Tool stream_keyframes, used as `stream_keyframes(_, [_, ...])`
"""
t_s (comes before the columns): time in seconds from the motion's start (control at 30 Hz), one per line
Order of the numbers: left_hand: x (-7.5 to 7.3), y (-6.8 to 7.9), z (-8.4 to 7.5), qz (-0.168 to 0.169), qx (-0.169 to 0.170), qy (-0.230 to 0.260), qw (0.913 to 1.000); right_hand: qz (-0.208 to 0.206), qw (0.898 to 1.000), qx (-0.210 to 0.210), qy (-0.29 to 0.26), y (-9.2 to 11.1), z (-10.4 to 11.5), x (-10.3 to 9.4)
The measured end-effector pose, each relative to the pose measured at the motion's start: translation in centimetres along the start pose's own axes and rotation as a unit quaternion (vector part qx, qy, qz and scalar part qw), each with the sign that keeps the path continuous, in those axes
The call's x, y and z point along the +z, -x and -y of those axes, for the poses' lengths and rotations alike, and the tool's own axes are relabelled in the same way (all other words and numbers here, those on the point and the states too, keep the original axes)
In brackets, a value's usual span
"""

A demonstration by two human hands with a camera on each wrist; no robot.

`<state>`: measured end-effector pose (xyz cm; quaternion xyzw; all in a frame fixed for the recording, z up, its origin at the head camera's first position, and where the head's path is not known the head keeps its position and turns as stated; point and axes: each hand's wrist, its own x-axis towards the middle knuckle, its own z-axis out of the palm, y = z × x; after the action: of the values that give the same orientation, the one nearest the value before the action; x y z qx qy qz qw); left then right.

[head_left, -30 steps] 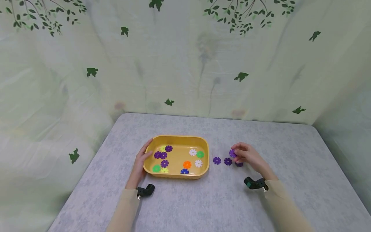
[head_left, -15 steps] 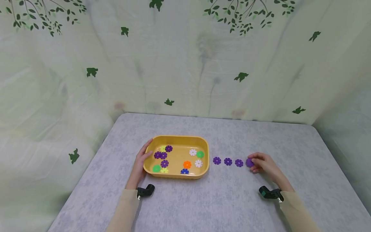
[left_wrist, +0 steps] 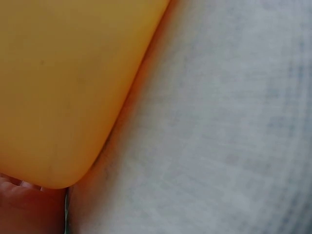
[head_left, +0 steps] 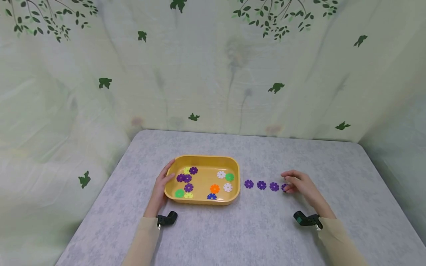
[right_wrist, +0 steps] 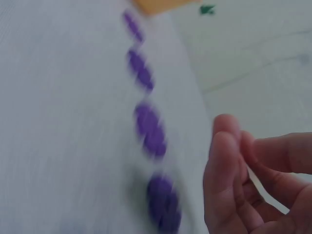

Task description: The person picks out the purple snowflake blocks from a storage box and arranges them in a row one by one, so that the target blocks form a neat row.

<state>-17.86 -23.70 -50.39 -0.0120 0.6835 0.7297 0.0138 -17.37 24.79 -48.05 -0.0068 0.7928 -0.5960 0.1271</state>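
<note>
A yellow plastic tray (head_left: pixel 203 201) stands on the table. My left hand (head_left: pixel 160 187) holds its left end, the thumb over the rim and the fingers along the outer wall. In the left wrist view, the tray's wall (left_wrist: pixel 78 87) fills the upper left. To the right of the tray, purple notched discs (head_left: pixel 261 185) lie in a row. Just above the row's right end is my right hand (head_left: pixel 304 187), partly covering the last purple disc (head_left: pixel 284 187). The right wrist view shows that disc (right_wrist: pixel 163 202) on the table, apart from the loosely bent fingers (right_wrist: pixel 223 165).
Inside the tray lie more notched discs: purple ones (head_left: pixel 189 187) with green and yellow at the left, and white, green, orange (head_left: pixel 214 188) and blue at the right. A leaf-printed curtain (head_left: pixel 213 74) rises behind the grey table (head_left: pixel 219 236).
My right hand has carried a purple disc rightward, set it down at the end of the row and let go of it. My left hand and the tray have stayed in place.
</note>
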Motion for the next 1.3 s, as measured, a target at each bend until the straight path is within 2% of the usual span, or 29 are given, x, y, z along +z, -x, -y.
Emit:
stream_keyframes(0.07, [0.0,0.0,0.0,-0.002,-0.002,0.0,1.0,0.015,0.998,-0.01,-0.054,-0.4,0.9,0.6])
stream_keyframes(0.2, [0.0,0.1,0.1,-0.003,-0.001,0.002,1.0,0.047,0.988,-0.016,-0.146,-1.2,3.1,2.7])
stream_keyframes(0.33, [0.0,0.1,0.1,-0.002,0.001,0.004,1.0,0.075,0.981,-0.017,-0.179,-2.3,5.2,5.7])
stream_keyframes(0.6, [-0.1,0.0,0.2,-0.004,-0.01,-0.001,0.9999,0.144,0.976,-0.026,-0.163,-4.2,8.0,12.6])
stream_keyframes(0.77, [-0.1,0.0,0.2,-0.005,-0.008,-0.003,0.9999,0.179,0.973,-0.024,-0.142,-5.1,9.5,16.2])
stream_keyframes(1.0, [-0.2,-0.1,0.2,-0.008,-0.01,-0.005,0.9999,0.25,0.962,-0.026,-0.109,-6.1,10.7,20.1])
stream_keyframes(1.17, [-0.3,-0.1,0.1,-0.003,-0.009,-0.007,0.9999,0.286,0.955,0.009,-0.072,-6.8,10.8,22.4])
stream_keyframes(1.3, [-0.3,-0.1,0.1,0.001,-0.003,-0.009,1.0,0.297,0.953,0.038,-0.052,-7.3,10.9,23.8])
